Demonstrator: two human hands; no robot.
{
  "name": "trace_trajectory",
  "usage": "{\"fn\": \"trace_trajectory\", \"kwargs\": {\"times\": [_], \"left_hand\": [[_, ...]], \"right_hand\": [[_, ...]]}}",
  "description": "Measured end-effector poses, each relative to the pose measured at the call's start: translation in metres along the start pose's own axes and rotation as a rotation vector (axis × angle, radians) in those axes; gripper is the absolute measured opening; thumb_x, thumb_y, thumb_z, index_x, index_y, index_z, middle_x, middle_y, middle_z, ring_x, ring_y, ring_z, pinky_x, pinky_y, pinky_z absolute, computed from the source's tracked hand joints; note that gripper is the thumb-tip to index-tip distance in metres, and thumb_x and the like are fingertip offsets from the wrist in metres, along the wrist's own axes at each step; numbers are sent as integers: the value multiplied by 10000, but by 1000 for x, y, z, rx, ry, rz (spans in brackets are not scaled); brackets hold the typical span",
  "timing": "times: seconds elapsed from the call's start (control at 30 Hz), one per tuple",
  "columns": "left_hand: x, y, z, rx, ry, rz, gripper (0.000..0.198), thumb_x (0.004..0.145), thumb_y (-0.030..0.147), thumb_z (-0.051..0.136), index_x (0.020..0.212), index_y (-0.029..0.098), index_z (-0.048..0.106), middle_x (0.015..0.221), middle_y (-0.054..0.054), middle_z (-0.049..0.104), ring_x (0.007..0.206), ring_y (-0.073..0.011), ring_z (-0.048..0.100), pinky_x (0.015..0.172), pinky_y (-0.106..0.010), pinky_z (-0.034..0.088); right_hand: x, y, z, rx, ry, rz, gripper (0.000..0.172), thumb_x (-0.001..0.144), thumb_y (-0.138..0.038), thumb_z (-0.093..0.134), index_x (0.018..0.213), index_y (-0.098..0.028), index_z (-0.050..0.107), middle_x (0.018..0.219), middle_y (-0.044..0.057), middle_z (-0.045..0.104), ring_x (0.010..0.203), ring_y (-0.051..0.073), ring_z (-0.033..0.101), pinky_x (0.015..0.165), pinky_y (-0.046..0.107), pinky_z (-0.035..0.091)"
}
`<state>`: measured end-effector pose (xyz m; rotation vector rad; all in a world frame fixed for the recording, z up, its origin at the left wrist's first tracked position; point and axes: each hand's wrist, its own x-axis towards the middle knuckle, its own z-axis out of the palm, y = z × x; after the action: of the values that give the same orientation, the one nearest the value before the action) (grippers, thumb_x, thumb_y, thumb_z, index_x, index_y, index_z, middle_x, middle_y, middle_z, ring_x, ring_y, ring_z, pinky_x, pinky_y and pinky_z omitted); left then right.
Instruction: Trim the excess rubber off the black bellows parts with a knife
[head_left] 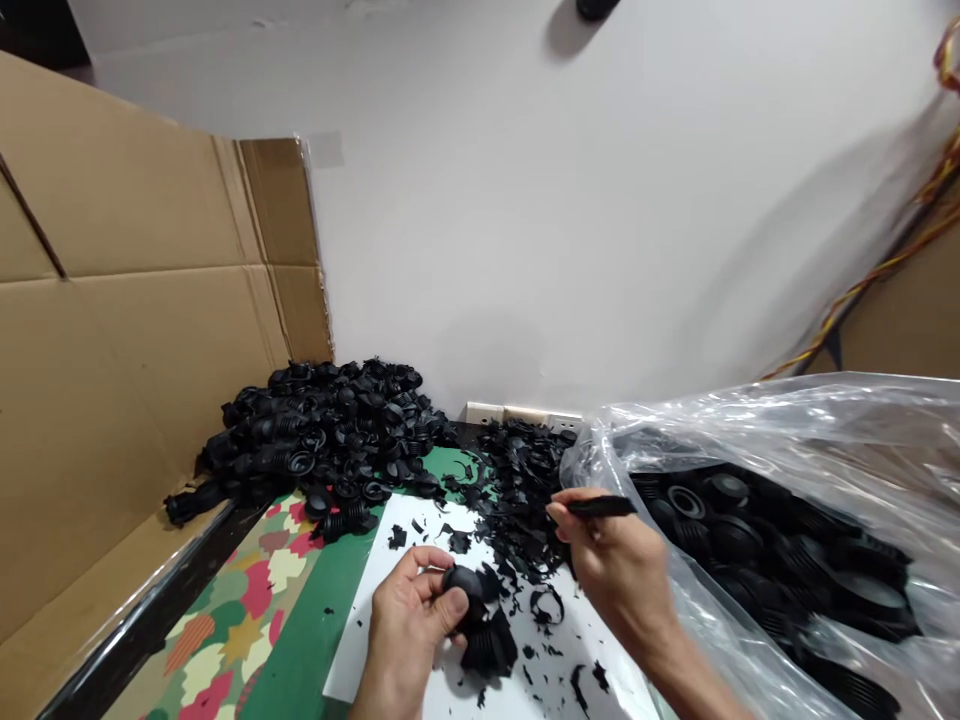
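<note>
My left hand (405, 625) grips a black ribbed rubber boot (491, 645) with a rounded cap, thumb and fingers pressed on its upper end. The boot is over a white sheet (360, 640). To the right, my right hand (622, 565) is closed round a slim black tool (606, 506), apart from the boot. The tool's working end is hidden or too small to make out. Torn black rubber scraps (529, 530) lie on the sheet between and beyond my hands, with a thin black ring (547, 605) among them.
A heap of black rubber parts (322, 430) lies at the back left against a cardboard wall (150, 360). On the right, a clear plastic bag (675, 430) holds similar ribbed parts (750, 540). A power strip (517, 414) stands along the white wall. Green and patterned sheets (247, 600) cover the table.
</note>
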<state>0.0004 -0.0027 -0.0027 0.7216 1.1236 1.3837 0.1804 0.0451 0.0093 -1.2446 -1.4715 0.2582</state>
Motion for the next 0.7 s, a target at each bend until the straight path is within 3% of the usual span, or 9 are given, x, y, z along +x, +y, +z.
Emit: {"fn": "trace_trajectory", "kwargs": {"times": [0.13,0.23,0.37,0.5,0.7], "left_hand": [[5,-2,-3,-69,-5,-38,484,421,335,887,775,167,602,570,-9,669,487,-132,571,432,-209,442],[8,-4,-3,-80,10,-18,474,412,313,892,762,163,609,572,-10,673,476,-135,579,445,-222,460],[6,-4,-1,-73,45,-8,439,421,295,888,731,166,605,538,8,652,457,-127,567,435,-209,445],[7,-7,-2,-30,46,35,399,434,272,877,711,161,613,521,4,649,444,-115,551,444,-198,424],[11,-11,-3,24,66,76,364,426,225,862,685,165,613,476,28,614,427,-100,511,444,-193,406]], "right_hand": [[-8,1,-1,291,-198,422,309,727,-479,635,796,-178,646,542,20,631,513,217,609,491,323,464],[-21,-5,5,473,-230,510,377,685,-531,665,766,-164,630,474,1,597,475,194,564,482,306,438],[-35,-16,9,590,-161,463,300,716,-448,684,809,-165,648,558,16,635,518,182,583,521,293,469],[-44,-21,12,594,-174,276,187,730,-367,689,791,-191,674,731,41,656,540,172,603,522,288,504],[-48,-24,18,485,-180,110,93,773,-307,659,785,-216,670,707,29,643,578,172,602,544,271,498]]}}
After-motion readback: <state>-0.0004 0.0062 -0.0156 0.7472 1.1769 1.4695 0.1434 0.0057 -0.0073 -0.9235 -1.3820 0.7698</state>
